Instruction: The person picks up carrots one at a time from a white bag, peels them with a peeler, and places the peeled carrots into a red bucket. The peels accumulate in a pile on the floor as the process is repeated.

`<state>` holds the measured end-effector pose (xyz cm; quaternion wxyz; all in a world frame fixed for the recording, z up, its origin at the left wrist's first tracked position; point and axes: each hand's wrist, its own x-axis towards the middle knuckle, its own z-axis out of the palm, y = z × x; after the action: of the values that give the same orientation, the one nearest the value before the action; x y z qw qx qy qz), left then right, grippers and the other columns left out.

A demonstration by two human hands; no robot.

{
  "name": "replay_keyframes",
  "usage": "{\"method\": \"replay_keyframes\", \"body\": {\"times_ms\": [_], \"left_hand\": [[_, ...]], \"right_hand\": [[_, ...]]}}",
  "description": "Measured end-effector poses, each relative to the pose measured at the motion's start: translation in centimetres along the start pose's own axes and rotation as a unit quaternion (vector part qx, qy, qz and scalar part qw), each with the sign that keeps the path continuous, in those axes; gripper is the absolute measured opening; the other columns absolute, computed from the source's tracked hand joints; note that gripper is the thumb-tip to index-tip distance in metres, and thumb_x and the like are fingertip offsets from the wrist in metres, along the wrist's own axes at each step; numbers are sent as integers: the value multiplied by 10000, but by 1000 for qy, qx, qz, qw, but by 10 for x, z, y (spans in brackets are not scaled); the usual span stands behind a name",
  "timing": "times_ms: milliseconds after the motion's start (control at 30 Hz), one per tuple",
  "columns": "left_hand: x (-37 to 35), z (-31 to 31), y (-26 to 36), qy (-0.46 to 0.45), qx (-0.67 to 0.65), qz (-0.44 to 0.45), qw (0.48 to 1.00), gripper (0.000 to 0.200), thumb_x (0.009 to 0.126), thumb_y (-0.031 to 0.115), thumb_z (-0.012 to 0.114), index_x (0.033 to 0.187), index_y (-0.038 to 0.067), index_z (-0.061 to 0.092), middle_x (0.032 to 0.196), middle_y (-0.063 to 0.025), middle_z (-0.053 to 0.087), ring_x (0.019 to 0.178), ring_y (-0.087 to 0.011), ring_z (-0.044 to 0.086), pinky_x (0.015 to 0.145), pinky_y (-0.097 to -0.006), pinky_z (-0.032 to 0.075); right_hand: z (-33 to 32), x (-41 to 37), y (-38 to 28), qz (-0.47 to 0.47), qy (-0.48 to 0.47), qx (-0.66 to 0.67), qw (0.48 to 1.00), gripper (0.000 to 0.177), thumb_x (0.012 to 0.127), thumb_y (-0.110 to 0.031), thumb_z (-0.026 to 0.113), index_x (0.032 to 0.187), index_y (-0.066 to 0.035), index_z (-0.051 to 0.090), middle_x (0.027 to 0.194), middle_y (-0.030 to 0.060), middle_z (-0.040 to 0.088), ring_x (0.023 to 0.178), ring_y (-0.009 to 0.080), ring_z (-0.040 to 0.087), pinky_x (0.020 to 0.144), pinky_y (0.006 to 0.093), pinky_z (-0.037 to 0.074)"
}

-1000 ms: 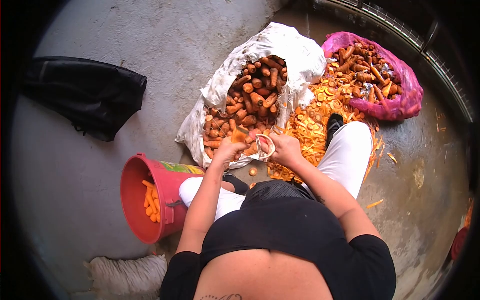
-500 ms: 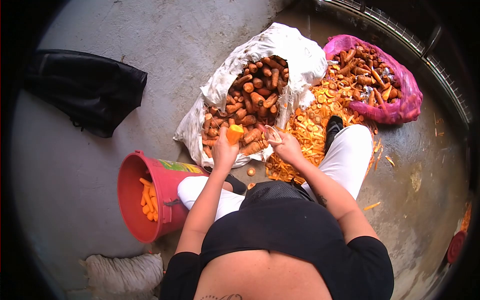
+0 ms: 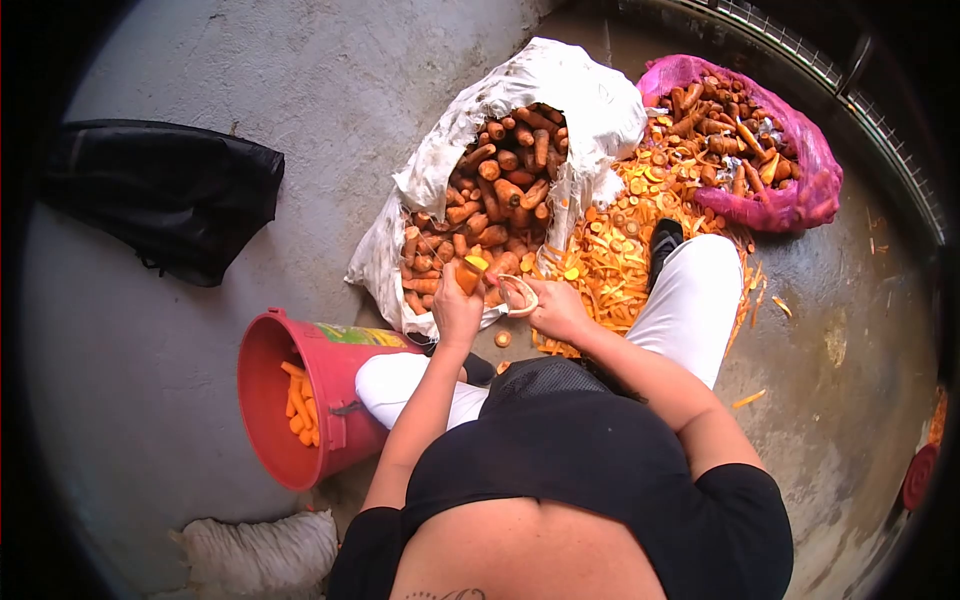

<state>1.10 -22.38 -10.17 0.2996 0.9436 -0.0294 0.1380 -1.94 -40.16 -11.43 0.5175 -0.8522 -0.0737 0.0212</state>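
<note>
My left hand (image 3: pixel 458 308) is closed around a carrot (image 3: pixel 470 272), held upright over the front of an open white sack (image 3: pixel 420 172) of unpeeled carrots (image 3: pixel 512 160). The carrot shows a bright yellow-orange cut end and a browner side. Close on its right, my right hand (image 3: pixel 556 310) grips a peeler (image 3: pixel 519 297) with a pale looped frame. The peeler is just beside the carrot; whether they touch cannot be made out. Orange peelings and cut ends (image 3: pixel 610 262) lie heaped right of my right hand.
A red bucket (image 3: pixel 345 440) with peeled carrots (image 3: pixel 300 405) lies tilted at my left knee. Beyond the peelings sits a pink mesh sack (image 3: pixel 822 180) of carrots. Black material (image 3: pixel 165 195) lies on the floor at left, a whitish sack (image 3: pixel 265 552) at lower left. A grating runs along the upper right.
The carrot in my left hand has turned, its cut end now facing more upward and a browner side showing. My right hand has moved slightly left and down with the peeler. The view has shifted slightly.
</note>
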Motion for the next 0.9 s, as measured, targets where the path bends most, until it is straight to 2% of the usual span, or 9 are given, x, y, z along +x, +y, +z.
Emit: {"method": "replay_keyframes", "body": {"times_ms": [167,500,700,800,900], "left_hand": [[-6,-1,-3,42,35,48,997,248,737,120,674,921,76,514,761,-186,632,702,-411,616,587,-480,472],[-26,12,-17,38,90,-18,995,205,747,162,640,898,101,516,677,-173,627,652,-404,622,558,-497,474],[-21,9,-23,8,93,-4,996,203,744,173,635,897,96,525,695,-179,631,671,-405,623,577,-503,472],[-21,9,-24,-6,105,-13,994,201,742,170,634,896,93,530,701,-178,632,682,-402,623,587,-507,470],[-27,12,-21,-5,94,-25,995,199,741,170,635,889,87,531,719,-179,638,693,-402,623,593,-502,471]], "right_hand": [[-6,-2,-4,-2,-12,-21,1000,447,871,-554,494,969,-172,706,785,151,675,740,356,650,634,455,509],[8,0,13,49,-79,-93,991,463,870,-572,459,1044,-196,663,814,171,676,767,365,649,666,477,508],[9,2,15,48,-85,-76,992,471,873,-577,454,1042,-194,669,820,179,672,801,373,641,685,480,497],[3,4,12,67,-118,-95,986,489,875,-587,441,1031,-187,676,822,181,671,801,379,638,687,486,492],[9,4,23,83,-117,-94,985,568,824,-630,518,902,-98,701,819,185,670,779,381,638,676,479,494]]}}
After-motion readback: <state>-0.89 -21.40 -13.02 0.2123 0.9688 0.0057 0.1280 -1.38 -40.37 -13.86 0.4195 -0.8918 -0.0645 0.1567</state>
